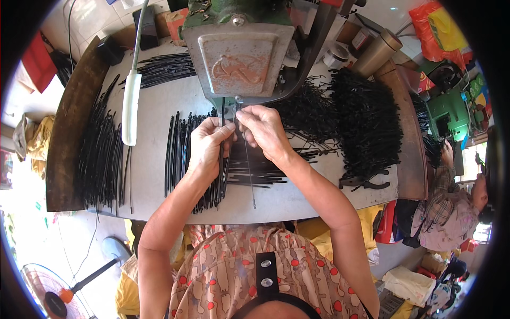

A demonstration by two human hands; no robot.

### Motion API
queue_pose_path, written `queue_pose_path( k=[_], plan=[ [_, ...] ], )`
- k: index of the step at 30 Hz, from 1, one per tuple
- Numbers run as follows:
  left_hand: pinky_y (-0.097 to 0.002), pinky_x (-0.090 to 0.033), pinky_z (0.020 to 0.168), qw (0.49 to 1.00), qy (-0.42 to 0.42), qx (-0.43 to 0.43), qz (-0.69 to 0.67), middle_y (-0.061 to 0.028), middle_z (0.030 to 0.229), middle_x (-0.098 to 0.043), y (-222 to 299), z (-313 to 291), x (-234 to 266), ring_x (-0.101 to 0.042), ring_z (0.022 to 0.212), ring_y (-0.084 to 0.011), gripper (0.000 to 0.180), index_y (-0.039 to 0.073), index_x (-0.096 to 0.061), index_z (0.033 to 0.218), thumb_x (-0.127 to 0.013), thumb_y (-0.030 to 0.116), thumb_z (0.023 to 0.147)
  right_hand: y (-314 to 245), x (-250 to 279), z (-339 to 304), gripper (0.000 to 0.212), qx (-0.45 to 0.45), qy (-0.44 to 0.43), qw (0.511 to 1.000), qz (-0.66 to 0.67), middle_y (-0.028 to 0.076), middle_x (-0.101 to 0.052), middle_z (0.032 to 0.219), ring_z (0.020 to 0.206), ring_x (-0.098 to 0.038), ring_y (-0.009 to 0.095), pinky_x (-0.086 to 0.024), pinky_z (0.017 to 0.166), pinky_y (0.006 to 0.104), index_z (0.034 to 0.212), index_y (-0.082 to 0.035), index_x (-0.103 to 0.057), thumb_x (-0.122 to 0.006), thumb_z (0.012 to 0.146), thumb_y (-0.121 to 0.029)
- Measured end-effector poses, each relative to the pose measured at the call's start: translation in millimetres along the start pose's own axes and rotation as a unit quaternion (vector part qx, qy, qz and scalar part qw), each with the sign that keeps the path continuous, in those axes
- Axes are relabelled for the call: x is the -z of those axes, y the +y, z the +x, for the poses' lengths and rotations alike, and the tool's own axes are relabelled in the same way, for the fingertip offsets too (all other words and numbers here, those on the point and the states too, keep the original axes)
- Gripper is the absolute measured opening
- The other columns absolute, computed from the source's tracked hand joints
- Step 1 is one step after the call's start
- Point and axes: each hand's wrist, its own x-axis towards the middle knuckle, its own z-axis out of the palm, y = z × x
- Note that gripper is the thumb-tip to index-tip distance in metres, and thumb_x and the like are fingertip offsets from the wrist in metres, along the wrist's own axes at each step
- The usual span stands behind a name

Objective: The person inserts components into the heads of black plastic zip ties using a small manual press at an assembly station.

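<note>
Both my hands are raised just below the working end of a riveting or punching machine [241,64] with a grey front plate. My left hand [206,146] pinches a thin black metal strip [223,170], which looks like an umbrella rib. Close beside it, my right hand [267,131] has its thumb and fingers closed on a thin rod [249,170] that hangs down toward me. The upper ends of both pieces meet at the machine's tip, where the fingers partly hide them. Under my left wrist lies a row of black strips [175,154].
More black strips [101,159] line the table's left side. A tangled heap of jointed black ribs [366,127] fills the right, with dark-handled pliers [365,182] in front. A white lamp [131,109] hangs at left. Beyond the right edge, a co-worker [443,186] sits by a green machine [448,114].
</note>
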Motion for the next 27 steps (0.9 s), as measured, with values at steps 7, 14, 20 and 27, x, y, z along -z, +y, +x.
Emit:
queue_pose_path(
  k=[7, 14, 20, 27],
  plan=[
    [-0.0176, -0.032, 0.038, 1.000, 0.009, -0.007, 0.008, -0.0037, 0.060, -0.053, 0.7, 0.7, 0.1, -0.042, 0.044, -0.0058, 0.011, 0.005, -0.047, 0.074, -0.058, 0.005, 0.076, 0.3, 1.1, 1.0, 0.016, -0.012, -0.004, 1.000, 0.011, 0.005, -0.051, 0.058, 0.038, -0.043, 0.007, -0.030, 0.030, 0.0199, 0.073, 0.004, -0.053, -0.051, 0.080, -0.010],
    [-0.0177, -0.031, 0.036, 1.000, 0.015, 0.013, -0.013, -0.0042, 0.060, -0.053, 6.1, 2.6, -0.9, -0.043, 0.044, -0.0062, 0.012, 0.005, -0.046, 0.075, -0.058, 0.004, 0.074, 1.8, 2.0, 4.4, 0.016, -0.008, -0.011, 1.000, 0.011, 0.006, -0.051, 0.058, 0.038, -0.044, 0.008, -0.031, 0.030, 0.0199, 0.073, 0.005, -0.054, -0.051, 0.079, -0.010],
    [-0.0174, -0.031, 0.036, 0.999, -0.002, -0.003, 0.033, -0.0043, 0.060, -0.052, 12.8, 4.6, -0.2, -0.040, 0.042, -0.0062, 0.012, 0.006, -0.047, 0.071, -0.058, 0.005, 0.075, -0.4, 1.9, 5.7, 0.018, -0.019, -0.005, 1.000, 0.001, 0.007, -0.053, 0.058, 0.039, -0.045, 0.009, -0.032, 0.030, 0.0196, 0.071, 0.006, -0.055, -0.051, 0.078, -0.010],
    [-0.0178, -0.031, 0.036, 1.000, -0.007, 0.018, -0.003, -0.0053, 0.060, -0.053, 8.4, 5.6, 4.2, -0.041, 0.042, -0.0067, 0.011, 0.004, -0.047, 0.073, -0.058, 0.003, 0.074, 0.3, 4.6, 6.8, 0.018, -0.026, -0.026, 0.999, 0.008, 0.007, -0.053, 0.058, 0.039, -0.046, 0.009, -0.032, 0.031, 0.0191, 0.070, 0.004, -0.056, -0.052, 0.078, -0.012]
  ],
)
